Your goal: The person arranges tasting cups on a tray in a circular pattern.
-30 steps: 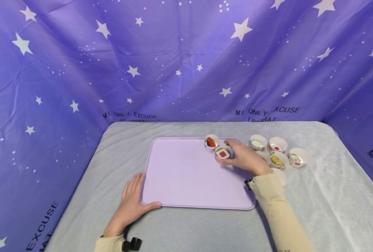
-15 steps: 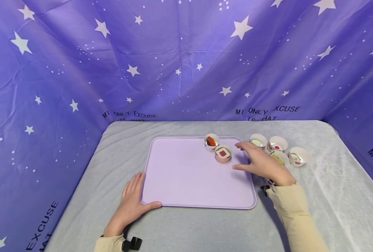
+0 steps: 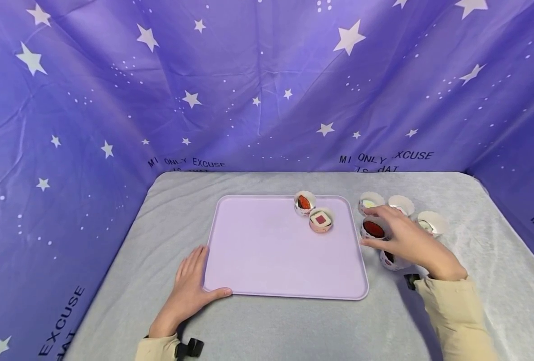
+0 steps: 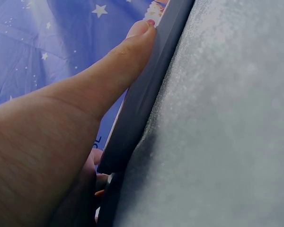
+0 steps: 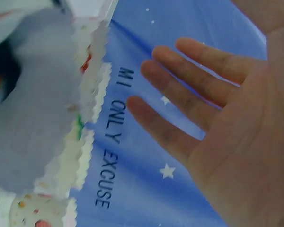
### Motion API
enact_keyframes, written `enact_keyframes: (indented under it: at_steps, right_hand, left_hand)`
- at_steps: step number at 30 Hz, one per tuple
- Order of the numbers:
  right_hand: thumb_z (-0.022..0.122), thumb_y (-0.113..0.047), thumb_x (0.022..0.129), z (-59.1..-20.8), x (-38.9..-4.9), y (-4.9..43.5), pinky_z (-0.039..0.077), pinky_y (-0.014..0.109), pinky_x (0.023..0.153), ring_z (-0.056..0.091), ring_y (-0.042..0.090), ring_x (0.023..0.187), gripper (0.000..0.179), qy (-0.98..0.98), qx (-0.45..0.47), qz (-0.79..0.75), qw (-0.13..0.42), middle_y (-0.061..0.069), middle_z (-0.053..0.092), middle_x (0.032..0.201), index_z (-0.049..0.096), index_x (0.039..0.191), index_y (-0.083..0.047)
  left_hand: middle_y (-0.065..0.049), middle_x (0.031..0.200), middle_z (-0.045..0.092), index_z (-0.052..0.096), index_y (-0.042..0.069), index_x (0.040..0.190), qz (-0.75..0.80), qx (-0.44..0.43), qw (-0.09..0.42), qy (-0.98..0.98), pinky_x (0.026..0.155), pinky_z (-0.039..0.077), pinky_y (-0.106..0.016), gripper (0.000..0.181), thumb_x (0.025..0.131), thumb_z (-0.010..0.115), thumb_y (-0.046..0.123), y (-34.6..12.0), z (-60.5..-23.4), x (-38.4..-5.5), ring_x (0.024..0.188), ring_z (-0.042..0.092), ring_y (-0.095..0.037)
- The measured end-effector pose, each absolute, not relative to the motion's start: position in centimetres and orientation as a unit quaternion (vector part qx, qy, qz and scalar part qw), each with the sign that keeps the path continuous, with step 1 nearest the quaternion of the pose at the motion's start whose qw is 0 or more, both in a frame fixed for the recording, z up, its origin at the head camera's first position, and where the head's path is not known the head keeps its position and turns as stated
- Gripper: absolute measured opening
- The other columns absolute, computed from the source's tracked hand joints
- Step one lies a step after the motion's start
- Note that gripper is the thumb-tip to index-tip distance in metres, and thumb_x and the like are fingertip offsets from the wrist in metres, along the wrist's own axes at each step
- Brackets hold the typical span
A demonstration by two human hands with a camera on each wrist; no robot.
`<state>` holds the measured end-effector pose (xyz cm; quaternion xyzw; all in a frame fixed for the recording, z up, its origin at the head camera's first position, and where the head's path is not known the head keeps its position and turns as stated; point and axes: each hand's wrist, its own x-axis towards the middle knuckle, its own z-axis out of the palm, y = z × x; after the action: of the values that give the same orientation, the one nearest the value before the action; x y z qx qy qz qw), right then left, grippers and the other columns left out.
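My left hand (image 3: 189, 287) rests at the near left corner of a lilac tray (image 3: 267, 250). Its fingers lie along the left side and its straight thumb along the front rim. On the tray's far right part stand two paper cups: one holds an orange-topped sushi piece (image 3: 303, 202), the other a square white sushi piece with a red centre (image 3: 320, 219). Right of the tray, my right hand (image 3: 407, 240) hovers with spread fingers over a cup holding a dark red-topped sushi piece (image 3: 373, 229). In the right wrist view the fingers (image 5: 165, 132) stand apart from the cups.
More scalloped paper cups stand around the right hand: a cup (image 3: 371, 201) and another cup (image 3: 401, 204) behind it, a cup (image 3: 434, 223) to its right, and a cup (image 3: 392, 260) below it, partly hidden. A grey cloth (image 3: 271, 326) covers the table; a starry purple curtain surrounds it.
My right hand has let go of the cup with the red-centred square piece on the tray and moved right, over the group of cups. The left hand has not moved.
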<state>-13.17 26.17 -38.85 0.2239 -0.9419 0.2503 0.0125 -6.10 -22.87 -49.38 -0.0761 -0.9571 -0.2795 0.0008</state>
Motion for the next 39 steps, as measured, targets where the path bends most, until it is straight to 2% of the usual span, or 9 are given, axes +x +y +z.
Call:
enact_keyframes:
  at_steps: [6, 9, 14, 18, 20, 23, 27, 33, 39]
  right_hand:
    - [0.078, -0.041, 0.084, -39.2, -12.4, 27.3, 0.047, 0.046, 0.086, 0.057, 0.026, 0.111, 0.067, -0.941, 0.231, 0.245, 0.023, 0.011, 0.058, 0.134, 0.054, 0.140, -0.012]
    - [0.078, -0.042, 0.084, -39.2, -12.0, 27.7, 0.049, 0.053, 0.087, 0.057, 0.030, 0.113, 0.065, -0.945, 0.215, 0.248, 0.011, 0.012, 0.058, 0.133, 0.055, 0.138, -0.013]
    - [0.078, -0.047, 0.083, -39.1, -11.2, 28.7, 0.042, 0.065, 0.095, 0.048, 0.043, 0.129, 0.066, -0.950, 0.182, 0.254, -0.005, 0.018, 0.052, 0.140, 0.056, 0.135, -0.012]
    - [0.081, -0.043, 0.081, -39.3, -10.6, 29.5, 0.043, 0.064, 0.093, 0.050, 0.043, 0.124, 0.065, -0.952, 0.179, 0.248, 0.008, 0.019, 0.053, 0.138, 0.057, 0.131, -0.009]
    - [0.083, -0.039, 0.080, -39.6, -10.4, 29.9, 0.044, 0.055, 0.092, 0.053, 0.039, 0.120, 0.063, -0.952, 0.188, 0.241, 0.026, 0.016, 0.057, 0.132, 0.058, 0.128, -0.008]
    - [0.086, -0.036, 0.077, -40.2, -10.2, 30.4, 0.040, 0.032, 0.097, 0.055, 0.031, 0.116, 0.061, -0.949, 0.201, 0.238, 0.053, 0.011, 0.061, 0.125, 0.060, 0.125, -0.009]
    - [0.086, -0.035, 0.076, -40.7, -9.9, 31.0, 0.036, 0.017, 0.090, 0.056, 0.024, 0.110, 0.057, -0.949, 0.201, 0.234, 0.068, 0.006, 0.063, 0.120, 0.063, 0.122, -0.012]
    - [0.087, -0.035, 0.075, -41.0, -9.3, 32.1, 0.044, 0.028, 0.081, 0.058, 0.018, 0.102, 0.052, -0.956, 0.182, 0.222, 0.068, 0.001, 0.065, 0.113, 0.064, 0.117, -0.016]
    - [0.088, -0.039, 0.073, -41.7, -8.6, 33.1, 0.049, 0.039, 0.077, 0.058, 0.019, 0.101, 0.057, -0.962, 0.161, 0.215, 0.050, 0.006, 0.065, 0.115, 0.064, 0.119, -0.014]
  left_hand:
    - [-0.022, 0.161, 0.023, 0.021, 0.003, 0.157, -0.283, -0.077, -0.001, -0.956, 0.119, 0.008, -0.060, 0.125, 0.068, 0.078, 0.069, -22.8, -49.3, -6.1, 0.149, 0.018, -0.039]
    - [-0.022, 0.161, 0.023, 0.021, 0.002, 0.157, -0.285, -0.078, -0.002, -0.955, 0.119, 0.008, -0.060, 0.125, 0.068, 0.078, 0.069, -22.8, -49.3, -6.1, 0.149, 0.018, -0.039]
    - [-0.022, 0.161, 0.023, 0.020, 0.002, 0.157, -0.283, -0.077, -0.002, -0.956, 0.119, 0.008, -0.060, 0.125, 0.068, 0.078, 0.069, -22.8, -49.2, -6.0, 0.149, 0.018, -0.039]
    - [-0.022, 0.161, 0.023, 0.020, 0.002, 0.157, -0.285, -0.076, -0.003, -0.956, 0.119, 0.008, -0.060, 0.125, 0.068, 0.078, 0.068, -22.8, -49.1, -6.0, 0.149, 0.018, -0.039]
    - [-0.023, 0.161, 0.023, 0.021, 0.002, 0.157, -0.285, -0.075, -0.004, -0.956, 0.119, 0.007, -0.060, 0.125, 0.068, 0.079, 0.067, -22.8, -49.0, -6.0, 0.149, 0.018, -0.040]
    - [-0.023, 0.161, 0.022, 0.020, 0.002, 0.157, -0.284, -0.072, -0.007, -0.956, 0.119, 0.007, -0.060, 0.125, 0.068, 0.079, 0.067, -22.8, -49.0, -6.0, 0.149, 0.017, -0.040]
    - [-0.023, 0.161, 0.021, 0.019, 0.002, 0.157, -0.283, -0.068, -0.011, -0.957, 0.119, 0.006, -0.060, 0.126, 0.068, 0.078, 0.068, -22.9, -49.0, -6.1, 0.149, 0.016, -0.040]
    - [-0.023, 0.162, 0.021, 0.019, 0.003, 0.158, -0.285, -0.066, -0.013, -0.956, 0.119, 0.006, -0.060, 0.126, 0.068, 0.078, 0.068, -22.9, -49.0, -6.1, 0.150, 0.016, -0.040]
    - [-0.023, 0.161, 0.022, 0.020, 0.002, 0.157, -0.281, -0.071, -0.009, -0.957, 0.119, 0.007, -0.059, 0.125, 0.068, 0.078, 0.068, -22.9, -49.1, -6.2, 0.150, 0.016, -0.039]
